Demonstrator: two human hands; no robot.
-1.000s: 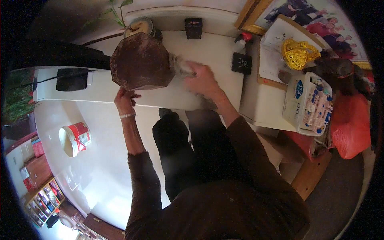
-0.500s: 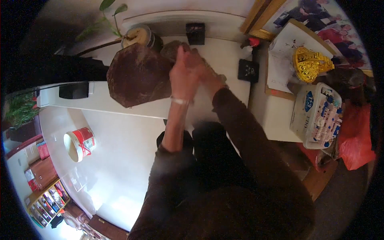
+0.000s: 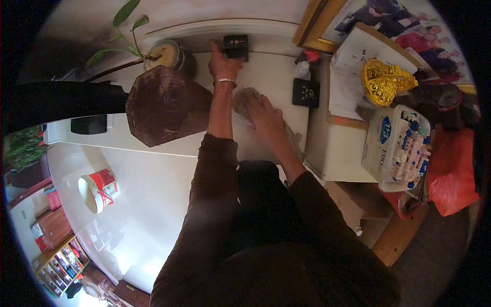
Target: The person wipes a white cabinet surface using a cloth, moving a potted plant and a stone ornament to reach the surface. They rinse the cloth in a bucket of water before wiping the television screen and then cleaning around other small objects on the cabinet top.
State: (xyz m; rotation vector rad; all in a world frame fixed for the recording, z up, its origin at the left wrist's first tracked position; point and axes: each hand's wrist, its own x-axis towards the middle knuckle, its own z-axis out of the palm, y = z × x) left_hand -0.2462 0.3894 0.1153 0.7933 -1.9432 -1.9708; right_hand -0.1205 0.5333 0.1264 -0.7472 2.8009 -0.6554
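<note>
My left hand (image 3: 223, 66) reaches to a small black box (image 3: 236, 45) at the back of the white cabinet top. The thumb is at the box's left side and the fingers curl round its front lower edge. My right hand (image 3: 265, 118) presses a crumpled grey-brown cloth (image 3: 246, 101) down on the white surface. Part of the cloth trails out along the far side of that hand. Just left of my left forearm stands a large dark brown faceted block (image 3: 166, 107). A second flat black box (image 3: 306, 92) lies to the right of the cloth.
A potted plant (image 3: 162, 55) stands behind the block. At the right are papers on a board (image 3: 353, 77), a gold ornament (image 3: 386, 82), a plastic tub of small pieces (image 3: 404, 148) and a red bag (image 3: 450, 174). A white-and-red bucket (image 3: 99, 189) sits on the floor at left.
My hands were together over the cloth and have separated. The left went up and left to the small black box; the right moved nearer me with the cloth. The view shifted slightly.
</note>
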